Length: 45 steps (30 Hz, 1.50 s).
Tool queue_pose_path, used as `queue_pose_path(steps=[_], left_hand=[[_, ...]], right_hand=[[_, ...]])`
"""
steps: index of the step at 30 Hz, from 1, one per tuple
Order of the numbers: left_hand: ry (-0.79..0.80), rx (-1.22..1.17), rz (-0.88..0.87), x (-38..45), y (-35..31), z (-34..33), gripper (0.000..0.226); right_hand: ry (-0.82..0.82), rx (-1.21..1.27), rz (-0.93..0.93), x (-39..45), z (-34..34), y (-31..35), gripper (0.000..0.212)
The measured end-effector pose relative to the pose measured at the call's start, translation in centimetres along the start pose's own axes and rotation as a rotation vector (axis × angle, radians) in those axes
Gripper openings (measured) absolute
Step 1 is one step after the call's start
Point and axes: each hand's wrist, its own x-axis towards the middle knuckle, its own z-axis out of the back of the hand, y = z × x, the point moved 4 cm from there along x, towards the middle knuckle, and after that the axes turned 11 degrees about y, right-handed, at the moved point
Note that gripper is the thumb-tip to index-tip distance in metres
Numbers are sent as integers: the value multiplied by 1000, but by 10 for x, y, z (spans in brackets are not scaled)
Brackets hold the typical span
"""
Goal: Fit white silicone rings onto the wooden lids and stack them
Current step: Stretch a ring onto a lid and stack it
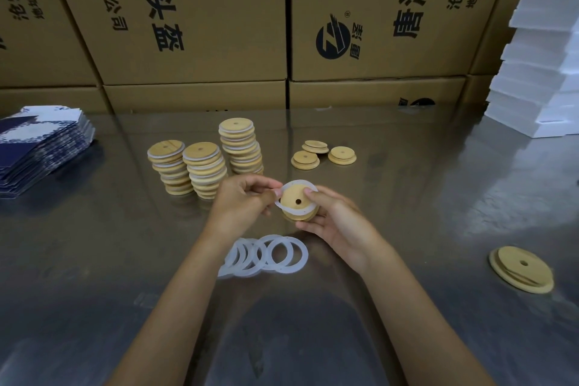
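At frame centre, the right hand (332,216) grips a wooden lid (298,204) steady while the left hand (242,204) pinches a silicone ring (279,204), stretching it over the lid's rim. Spare rings (266,255) lie just below on the table (407,197); three finished stacks (203,163) stand above, within reach.

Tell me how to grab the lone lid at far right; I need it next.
The lone lid lies flat, stepped side up, apart from everything. Come from above with the right hand and pinch the raised inner disc's edge; the wide rim hugs the table, probably leaving little to grip.
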Motion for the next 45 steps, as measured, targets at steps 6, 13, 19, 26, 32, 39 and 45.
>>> queue_pose_path(steps=[6,13,19,26,32,39,45], left_hand=[[26,3,11,1,1,-1,9],[79,-84,46,1,4,-3,12],[12,-210,108,-2,10,-11,12],[-72,-239,125,-2,12,-23,13],[-87,-26,-15,-3,2,-18,7],[-41,-130,26,-2,5,-17,3],[83,-258,119,-1,13,-11,7]], right_hand=[[-11,94,-5,1,1,-1,27],[-21,273,-8,1,-1,-5,29],[-13,337,86,2,-6,-4,25],[8,101,102,1,-11,-2,29],[-237,-219,75,-1,-3,0,24],[-132,-279,107,-3,-3,3,16],[-66,-196,112,-3,-1,3,18]])
